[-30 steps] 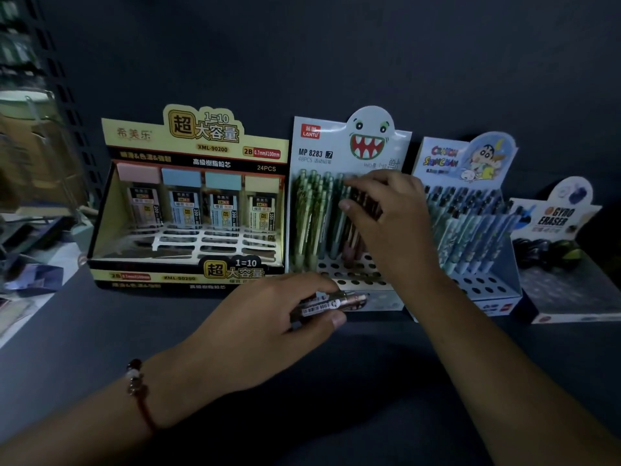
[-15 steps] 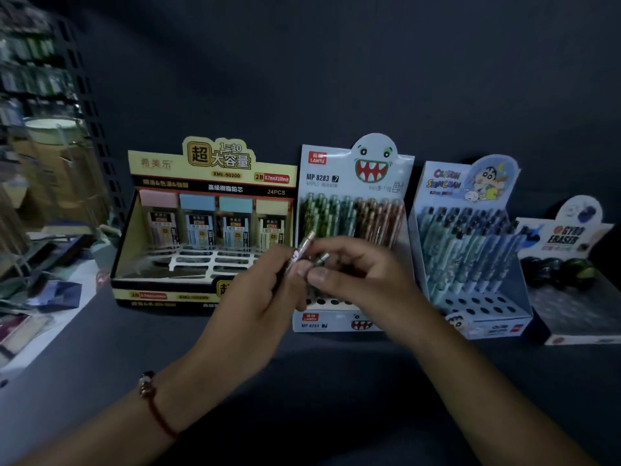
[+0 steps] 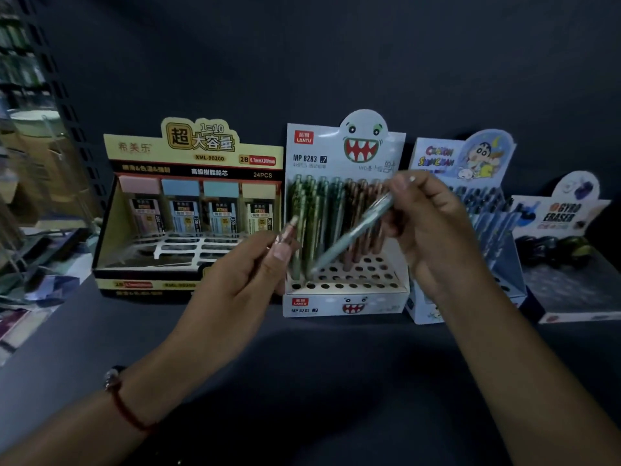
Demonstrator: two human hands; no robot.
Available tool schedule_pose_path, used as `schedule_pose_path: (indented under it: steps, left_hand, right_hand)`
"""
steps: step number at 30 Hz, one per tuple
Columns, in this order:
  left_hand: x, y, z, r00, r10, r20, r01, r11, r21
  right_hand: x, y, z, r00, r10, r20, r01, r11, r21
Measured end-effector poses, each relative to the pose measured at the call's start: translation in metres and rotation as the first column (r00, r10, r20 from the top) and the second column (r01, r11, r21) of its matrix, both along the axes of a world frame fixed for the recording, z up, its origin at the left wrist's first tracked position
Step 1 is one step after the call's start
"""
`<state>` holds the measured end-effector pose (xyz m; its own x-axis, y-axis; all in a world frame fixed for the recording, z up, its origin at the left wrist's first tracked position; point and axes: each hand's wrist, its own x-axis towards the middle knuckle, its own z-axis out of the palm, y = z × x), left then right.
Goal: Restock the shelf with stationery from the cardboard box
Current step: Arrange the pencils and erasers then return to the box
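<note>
Nearest the viewer, the left hand (image 3: 242,280) grips a pinkish pencil (image 3: 285,232) in curled fingers, and the right hand (image 3: 433,230) pinches a pale green pencil (image 3: 353,237), tilted with its tip at a hole of the monster-face display box (image 3: 346,297). That box on the dark shelf (image 3: 336,381) holds upright green and brown pencils in its rear holes, the front holes bare. Beside it stand a yellow lead-refill box (image 3: 188,156) with four cases, a cartoon pen box (image 3: 463,156) of blue pens, and an eraser box (image 3: 568,213).

Dim, soft-focus view; edges bowed, left side blurred.
</note>
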<state>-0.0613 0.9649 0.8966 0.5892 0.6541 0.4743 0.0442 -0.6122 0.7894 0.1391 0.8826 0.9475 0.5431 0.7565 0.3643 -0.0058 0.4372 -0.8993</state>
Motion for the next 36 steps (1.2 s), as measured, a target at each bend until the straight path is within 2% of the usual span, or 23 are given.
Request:
schedule_pose_path:
  steps: [2, 7, 8, 10, 14, 20, 24, 27, 32, 36]
  left_hand:
    - [0.001, -0.006, 0.002, 0.999, 0.003, -0.041, -0.001, 0.999, 0.05]
    - [0.02, 0.008, -0.012, 0.998, -0.022, -0.052, 0.019, 0.998, -0.054]
    - [0.017, 0.004, -0.01, 0.995, -0.035, -0.097, 0.036, 0.999, 0.003]
    - [0.009, -0.005, -0.012, 0.979, -0.064, -0.191, 0.091, 0.987, 0.134]
    - [0.0, -0.016, -0.007, 0.95, -0.122, -0.287, 0.179, 0.967, 0.181]
    - [0.0, -0.015, -0.008, 0.93, -0.155, -0.332, 0.223, 0.959, 0.176]
    - [0.001, -0.015, -0.01, 0.902, -0.16, -0.402, 0.247, 0.954, 0.173]
    - [0.0, -0.016, -0.011, 0.879, -0.165, -0.447, 0.265, 0.949, 0.171]
    - [0.002, -0.017, -0.009, 0.869, -0.149, -0.472, 0.263, 0.947, 0.184]
    - [0.003, -0.017, -0.008, 0.866, -0.15, -0.478, 0.265, 0.947, 0.183]
  right_hand:
    - [0.001, 0.0, 0.001, 0.993, -0.12, 0.018, 0.119, 0.992, 0.042]
    - [0.002, 0.001, -0.006, 0.894, -0.372, 0.249, 0.36, 0.928, 0.095]
    - [0.001, 0.001, -0.007, 0.877, -0.39, 0.281, 0.377, 0.921, 0.103]
    - [-0.001, 0.002, -0.009, 0.863, -0.386, 0.325, 0.377, 0.922, 0.094]
    - [-0.003, 0.006, -0.017, 0.853, -0.354, 0.384, 0.354, 0.932, 0.072]
    - [-0.002, 0.008, -0.022, 0.843, -0.333, 0.422, 0.345, 0.937, 0.048]
    - [-0.002, 0.011, -0.029, 0.866, -0.248, 0.435, 0.288, 0.957, -0.026]
    - [-0.005, 0.013, -0.032, 0.904, -0.19, 0.382, 0.229, 0.972, -0.057]
    - [-0.004, 0.016, -0.037, 0.926, -0.185, 0.329, 0.225, 0.971, -0.087]
    - [-0.007, 0.016, -0.043, 0.901, -0.172, 0.398, 0.23, 0.968, -0.103]
